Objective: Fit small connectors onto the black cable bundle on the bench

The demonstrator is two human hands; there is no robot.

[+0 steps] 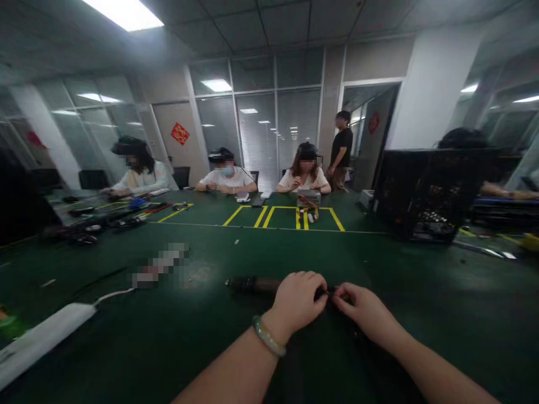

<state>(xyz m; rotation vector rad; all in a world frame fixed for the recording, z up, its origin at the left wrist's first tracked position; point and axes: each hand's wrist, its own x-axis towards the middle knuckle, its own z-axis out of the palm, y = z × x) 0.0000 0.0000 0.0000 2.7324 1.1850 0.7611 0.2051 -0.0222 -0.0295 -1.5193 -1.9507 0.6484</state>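
An electric screwdriver (257, 285), dark and cylindrical with its metal tip pointing left, lies along the green table in front of me. My left hand (298, 296), with a green bangle (268, 335) at the wrist, is closed around its rear end. Just to the right, my right hand (357, 303) pinches a thin dark piece at the back of the screwdriver. It looks like a cord or plug, but the fingers hide most of it. The two hands are close together, with a small gap between the fingertips.
A white power strip (50, 336) lies at the left front, its cable running to a blurred-out item (162, 266). Dark cables (88, 227) pile up at back left. A black computer case (429, 193) stands at right. Across the table, several people sit near a power supply (309, 198).
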